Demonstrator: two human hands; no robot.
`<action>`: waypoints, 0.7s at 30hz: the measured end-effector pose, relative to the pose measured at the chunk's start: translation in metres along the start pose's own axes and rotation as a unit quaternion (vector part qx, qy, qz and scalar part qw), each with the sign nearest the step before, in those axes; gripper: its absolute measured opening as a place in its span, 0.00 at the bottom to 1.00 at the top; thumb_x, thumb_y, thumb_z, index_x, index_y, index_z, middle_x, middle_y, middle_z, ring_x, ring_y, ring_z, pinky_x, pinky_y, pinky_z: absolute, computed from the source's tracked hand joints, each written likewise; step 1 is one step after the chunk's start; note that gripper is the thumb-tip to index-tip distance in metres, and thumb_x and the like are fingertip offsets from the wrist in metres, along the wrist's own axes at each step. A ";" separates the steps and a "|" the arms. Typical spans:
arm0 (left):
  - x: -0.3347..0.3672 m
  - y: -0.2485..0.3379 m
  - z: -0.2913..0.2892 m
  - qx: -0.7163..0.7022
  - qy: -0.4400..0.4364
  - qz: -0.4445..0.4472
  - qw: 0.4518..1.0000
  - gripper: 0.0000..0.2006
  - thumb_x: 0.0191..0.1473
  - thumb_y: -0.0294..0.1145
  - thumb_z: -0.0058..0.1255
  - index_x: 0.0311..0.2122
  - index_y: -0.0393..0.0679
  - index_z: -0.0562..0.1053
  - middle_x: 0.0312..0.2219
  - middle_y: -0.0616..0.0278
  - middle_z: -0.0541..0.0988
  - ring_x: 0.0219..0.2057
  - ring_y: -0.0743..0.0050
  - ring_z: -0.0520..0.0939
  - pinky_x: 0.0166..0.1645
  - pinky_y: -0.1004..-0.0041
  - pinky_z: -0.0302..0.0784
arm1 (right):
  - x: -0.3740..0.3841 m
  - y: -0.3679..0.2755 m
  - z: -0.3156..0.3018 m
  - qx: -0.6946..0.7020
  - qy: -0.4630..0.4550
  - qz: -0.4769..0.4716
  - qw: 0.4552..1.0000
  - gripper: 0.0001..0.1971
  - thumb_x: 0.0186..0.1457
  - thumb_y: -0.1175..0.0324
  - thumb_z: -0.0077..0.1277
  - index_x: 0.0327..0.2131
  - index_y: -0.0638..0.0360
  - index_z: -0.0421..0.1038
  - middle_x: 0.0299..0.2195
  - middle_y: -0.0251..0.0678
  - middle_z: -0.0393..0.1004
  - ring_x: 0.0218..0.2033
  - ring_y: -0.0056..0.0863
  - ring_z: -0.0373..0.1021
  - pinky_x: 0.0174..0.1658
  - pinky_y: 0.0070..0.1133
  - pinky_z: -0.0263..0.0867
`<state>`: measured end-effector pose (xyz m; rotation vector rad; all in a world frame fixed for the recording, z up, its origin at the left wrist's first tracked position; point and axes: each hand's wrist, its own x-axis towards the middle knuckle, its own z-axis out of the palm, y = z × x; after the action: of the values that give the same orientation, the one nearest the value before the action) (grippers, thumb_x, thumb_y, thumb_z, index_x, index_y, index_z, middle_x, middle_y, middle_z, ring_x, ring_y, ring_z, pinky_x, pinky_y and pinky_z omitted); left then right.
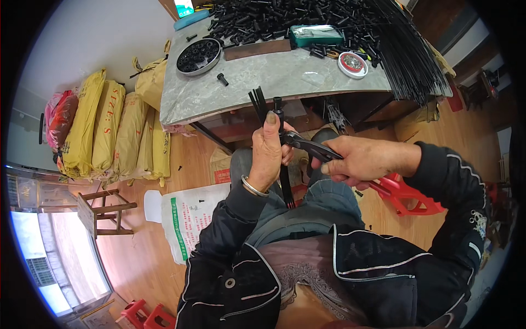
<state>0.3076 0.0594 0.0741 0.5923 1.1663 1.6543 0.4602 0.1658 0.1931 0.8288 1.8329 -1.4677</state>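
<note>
My left hand is closed around a bundle of thin black rods, thumb pointing up, just off the table's front edge. The rods' upper ends fan out above the fist, and more black lengths hang below it between my knees. Beside the thumb a black bolt-shaped piece stands upright. In my right hand I grip black-handled pliers; their jaws meet the bundle by my left fingers. Exactly what the jaws pinch is hidden.
The grey table carries a heap of black bolt-shaped parts, a round dish of black pieces, a green box, a small round tin and long black rods. Yellow sacks, a wooden stool and a red stool stand around.
</note>
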 end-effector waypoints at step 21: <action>0.005 0.055 -0.018 0.015 -0.040 0.147 0.988 0.20 0.59 0.50 0.46 0.25 0.45 0.61 0.17 0.67 0.60 0.12 0.80 0.61 0.17 0.78 0.59 | 0.193 0.000 -0.082 -0.338 0.602 -0.213 0.692 0.20 0.49 0.52 0.56 0.36 0.59 0.70 0.35 0.42 0.70 0.40 0.41 0.68 0.41 0.34 0.64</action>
<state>0.2664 0.0536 0.1153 0.8759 1.0865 1.8431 0.3378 0.2618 0.0528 1.0852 3.3942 -0.1046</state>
